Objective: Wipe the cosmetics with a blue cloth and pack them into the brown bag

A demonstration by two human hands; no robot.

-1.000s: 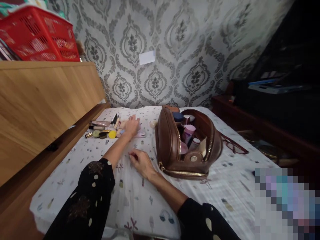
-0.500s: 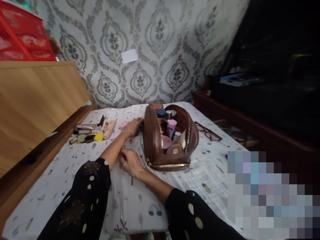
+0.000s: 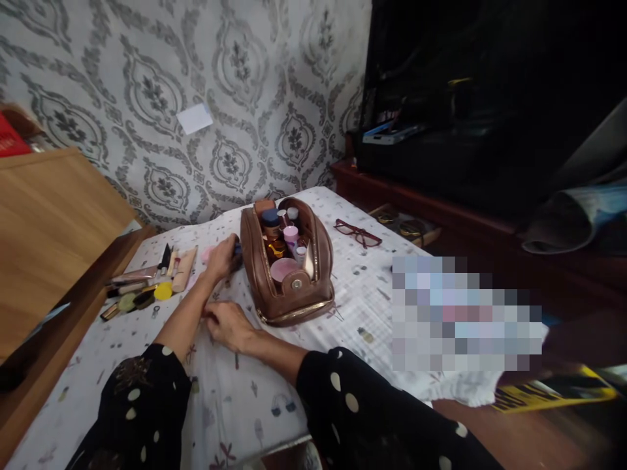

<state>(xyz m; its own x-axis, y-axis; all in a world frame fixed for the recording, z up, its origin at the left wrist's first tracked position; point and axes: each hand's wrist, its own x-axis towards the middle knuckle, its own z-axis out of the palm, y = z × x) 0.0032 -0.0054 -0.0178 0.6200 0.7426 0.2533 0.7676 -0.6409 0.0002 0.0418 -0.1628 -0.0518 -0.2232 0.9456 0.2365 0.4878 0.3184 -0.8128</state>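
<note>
A brown toiletry bag [image 3: 289,310] stands unzipped on the patterned cloth [image 3: 255,405]. Inside it are a pink round container [image 3: 285,269], a pink-capped bottle [image 3: 291,238] and a jar with a dark blue lid [image 3: 270,217]. My left hand [image 3: 223,258] is closed at the bag's left side, its fingertips partly hidden, against a small dark blue thing [image 3: 238,249] that I cannot make out. Nearer to me, my right hand [image 3: 230,325] rests on the cloth beside my left forearm. Its fingers are curled, and whatever may be in them is hidden.
Left of my hands lie several makeup items, among them a beige tube [image 3: 185,271] and a yellow round piece [image 3: 163,291]. Red-framed glasses [image 3: 358,233] lie right of the bag. A wooden panel [image 3: 63,222] borders the left, and a dark television screen [image 3: 470,98] the right.
The view has swung to the right, so the bag and both hands appear farther left. Both hands keep nearly the same places beside the bag.
</note>
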